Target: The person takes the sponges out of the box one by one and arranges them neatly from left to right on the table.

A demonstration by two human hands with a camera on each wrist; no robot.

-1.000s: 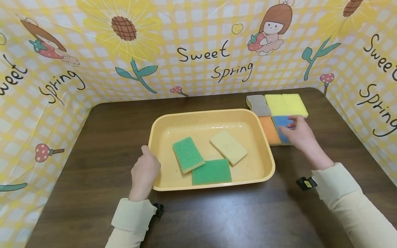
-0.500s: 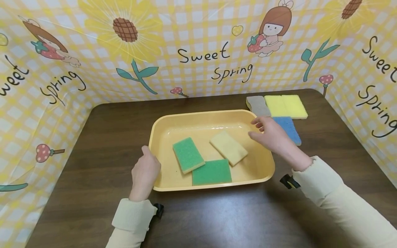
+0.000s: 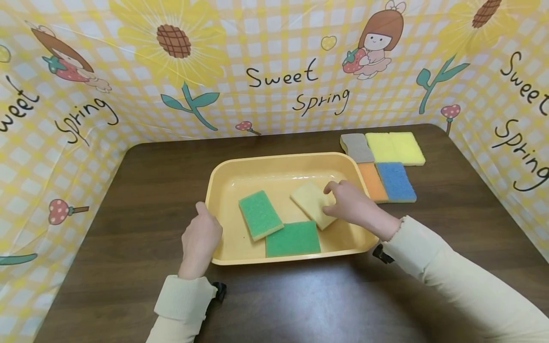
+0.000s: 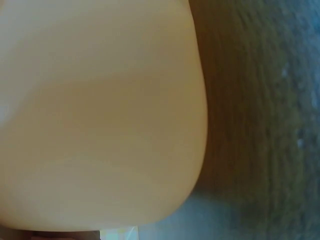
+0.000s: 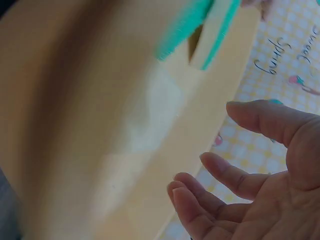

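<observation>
The left hand (image 3: 201, 240) grips the left rim of the yellow tray (image 3: 274, 166), fingers curled; the right hand (image 3: 352, 202) hangs over the tray's right half, thumb and fingers apart, above the pale yellow sponge (image 3: 310, 201) lying on the tray floor. Inside the tray, one green-faced sponge (image 3: 259, 214) overlaps a second green-faced sponge (image 3: 293, 240). Beyond the right rim, grey (image 3: 358, 147), bright yellow (image 3: 405, 147), orange (image 3: 374, 183) and blue (image 3: 396, 182) sponges lie close together on the dark wooden table (image 3: 137, 209).

A screened-off tabletop spot, room type unclear: yellow-checked "Sweet Spring" cloth (image 3: 279, 50) walls the dark wood-grain table (image 3: 133, 209) from nine through twelve to three o'clock.
</observation>
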